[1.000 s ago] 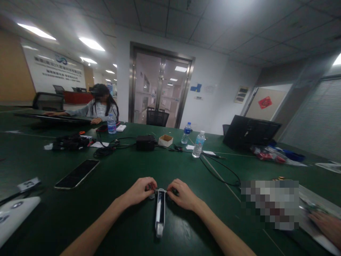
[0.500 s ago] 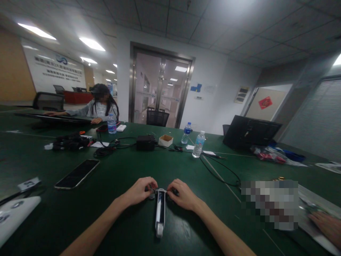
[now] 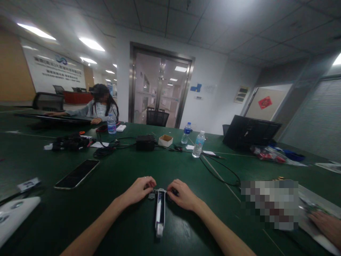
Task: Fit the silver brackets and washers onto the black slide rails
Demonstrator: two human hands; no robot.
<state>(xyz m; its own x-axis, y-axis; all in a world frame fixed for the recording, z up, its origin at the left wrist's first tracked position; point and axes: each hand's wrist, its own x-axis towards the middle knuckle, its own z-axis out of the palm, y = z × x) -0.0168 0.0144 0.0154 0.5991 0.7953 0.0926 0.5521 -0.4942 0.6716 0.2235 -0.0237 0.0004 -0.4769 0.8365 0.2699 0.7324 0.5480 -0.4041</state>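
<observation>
A narrow white frame-like part (image 3: 163,209) with a dark inside lies lengthwise on the green table, its white end toward me. My left hand (image 3: 142,188) is at the left of its far end, fingers curled with thumb and fingertips near a small metal piece (image 3: 155,191). Just below those fingertips sits a small grey piece (image 3: 151,196). My right hand (image 3: 182,193) pinches at the right side of the same far end; what lies between its fingertips is too small to make out.
A phone (image 3: 77,174) lies to the left. Farther back are a black box (image 3: 145,142), an open small box (image 3: 165,140), cables and bottles (image 3: 198,144). Another person's hand (image 3: 326,224) is at the right edge; a person (image 3: 102,103) sits across the table (image 3: 128,231).
My left hand has shifted slightly left, and its fingertips have drawn back a little, showing more of the small grey piece. My right hand has hardly moved.
</observation>
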